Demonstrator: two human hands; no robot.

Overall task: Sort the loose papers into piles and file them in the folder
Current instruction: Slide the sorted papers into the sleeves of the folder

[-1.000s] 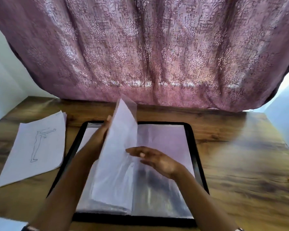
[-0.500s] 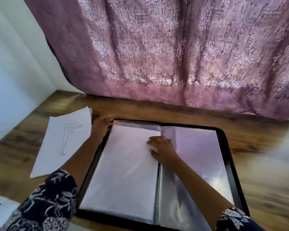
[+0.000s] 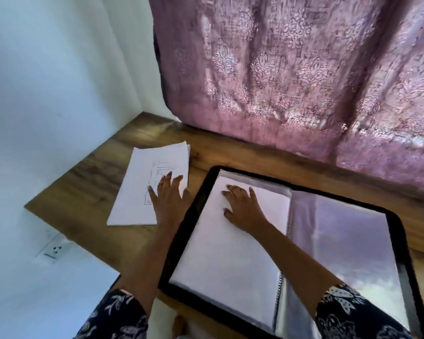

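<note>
A black folder [image 3: 399, 231] lies open on the wooden table, with clear sleeves on both sides. Its left side shows a white filed page [image 3: 225, 255]. My right hand [image 3: 245, 206] rests flat on that page near its top, fingers spread. To the left of the folder lies a small pile of loose papers [image 3: 142, 189]; the top sheet bears a line drawing of a figure. My left hand [image 3: 169, 199] lies flat on the pile's right edge, fingers straight. The right side of the folder holds empty shiny sleeves [image 3: 348, 243].
A pink patterned curtain [image 3: 304, 81] hangs along the table's far edge. A white wall [image 3: 59, 81] bounds the table's left side, with a wall socket [image 3: 53, 250] below the tabletop. Bare wood [image 3: 88, 192] shows left of the papers.
The sleeve with the page was turned over and laid flat on the folder's left side. My left hand moved from the folder's corner onto the loose paper pile. The camera swung left.
</note>
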